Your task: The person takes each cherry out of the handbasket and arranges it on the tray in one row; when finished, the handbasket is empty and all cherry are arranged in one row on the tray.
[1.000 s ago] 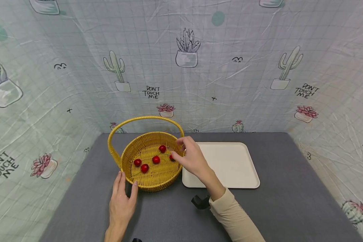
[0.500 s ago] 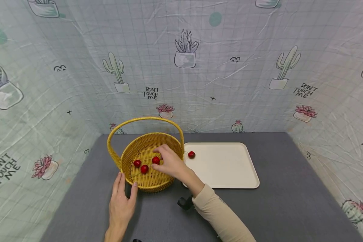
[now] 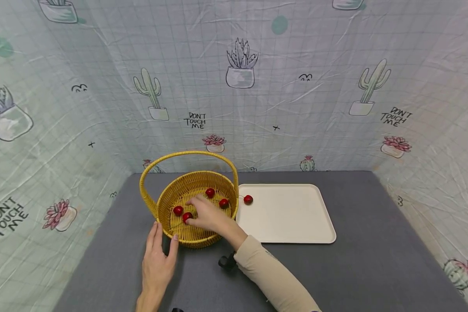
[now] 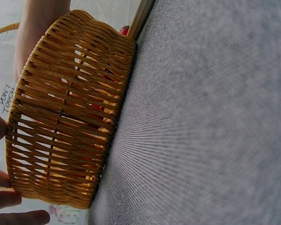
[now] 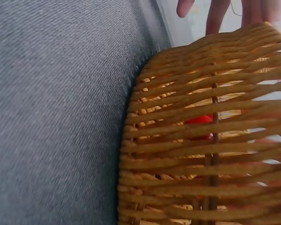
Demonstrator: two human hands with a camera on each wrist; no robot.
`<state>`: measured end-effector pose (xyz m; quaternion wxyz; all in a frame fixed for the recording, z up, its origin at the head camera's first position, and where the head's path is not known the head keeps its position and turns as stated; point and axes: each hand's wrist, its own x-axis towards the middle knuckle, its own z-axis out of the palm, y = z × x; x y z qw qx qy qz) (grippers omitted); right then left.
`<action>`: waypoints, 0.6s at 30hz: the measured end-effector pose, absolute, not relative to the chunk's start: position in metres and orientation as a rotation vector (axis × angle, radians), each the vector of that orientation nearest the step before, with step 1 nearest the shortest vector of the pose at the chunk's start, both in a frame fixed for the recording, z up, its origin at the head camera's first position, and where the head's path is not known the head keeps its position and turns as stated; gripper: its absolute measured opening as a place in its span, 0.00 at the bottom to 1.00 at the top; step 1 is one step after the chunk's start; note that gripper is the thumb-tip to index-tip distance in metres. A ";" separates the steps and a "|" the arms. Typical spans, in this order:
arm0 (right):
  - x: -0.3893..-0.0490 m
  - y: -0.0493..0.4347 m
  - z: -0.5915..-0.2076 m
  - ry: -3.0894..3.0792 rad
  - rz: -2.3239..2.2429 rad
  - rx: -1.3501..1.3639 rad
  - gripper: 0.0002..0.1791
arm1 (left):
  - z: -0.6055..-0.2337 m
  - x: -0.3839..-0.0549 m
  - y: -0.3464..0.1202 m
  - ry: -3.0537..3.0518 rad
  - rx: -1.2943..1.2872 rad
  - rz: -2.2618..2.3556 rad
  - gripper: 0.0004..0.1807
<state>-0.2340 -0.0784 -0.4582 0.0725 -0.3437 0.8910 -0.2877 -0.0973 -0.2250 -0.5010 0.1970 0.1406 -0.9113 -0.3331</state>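
"Containers?"
"One round yellow woven basket (image 3: pixel 191 182), single arched handle; one flat off-white rectangular tray (image 3: pixel 288 216), right of it."
"Fruit?"
"Glossy red round cherries (image 3: pixel 178 210): four visible inside the basket, one on the tray's left end."
"Hands?"
"Two. Left hand (image 3: pixel 157 264): fingers extended, touching the basket's rim. Right hand (image 3: pixel 209 216): inside the basket, thumb and forefinger parted, thumb at one cherry; grip, cannot tell."

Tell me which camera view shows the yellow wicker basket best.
The head view: it frames the whole yellow wicker basket, handle and inside included, though the right hand hides part. The left wrist view shows mainly its woven side; the right wrist view, a woven side close up, partly cut off.
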 end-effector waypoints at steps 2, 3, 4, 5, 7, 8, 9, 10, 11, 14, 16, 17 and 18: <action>-0.235 -0.081 -0.459 2.664 -0.848 -1.019 0.28 | -0.501 -0.098 -0.225 -2.552 0.392 -0.935 0.38; -0.236 -0.082 -0.460 2.656 -0.843 -1.010 0.28 | -0.501 -0.098 -0.224 -2.553 0.393 -0.935 0.38; -0.237 -0.083 -0.460 2.652 -0.830 -1.004 0.28 | -0.501 -0.098 -0.224 -2.552 0.393 -0.935 0.38; -0.238 -0.084 -0.460 2.650 -0.818 -0.999 0.27 | -0.501 -0.098 -0.225 -2.552 0.393 -0.935 0.38; -0.239 -0.087 -0.462 2.645 -0.786 -0.999 0.27 | -0.501 -0.098 -0.225 -2.553 0.396 -0.933 0.39; -0.240 -0.089 -0.462 2.642 -0.765 -1.009 0.26 | -0.502 -0.098 -0.225 -2.552 0.397 -0.933 0.38; -0.241 -0.091 -0.463 2.637 -0.745 -1.018 0.26 | -0.501 -0.098 -0.225 -2.551 0.399 -0.934 0.38; -0.241 -0.093 -0.464 2.635 -0.721 -1.027 0.25 | -0.502 -0.098 -0.225 -2.550 0.402 -0.934 0.38; -0.242 -0.094 -0.465 2.630 -0.694 -1.034 0.24 | -0.502 -0.098 -0.225 -2.553 0.404 -0.932 0.38; -0.242 -0.098 -0.467 2.615 -0.604 -1.049 0.23 | -0.502 -0.098 -0.226 -2.560 0.405 -0.937 0.38; -0.242 -0.099 -0.469 2.614 -0.554 -1.054 0.22 | -0.502 -0.098 -0.226 -2.562 0.402 -0.941 0.38; -0.242 -0.099 -0.469 2.613 -0.535 -1.060 0.22 | -0.501 -0.098 -0.226 -2.561 0.400 -0.943 0.38; -0.242 -0.099 -0.469 2.613 -0.524 -1.067 0.22 | -0.501 -0.098 -0.226 -2.557 0.397 -0.945 0.38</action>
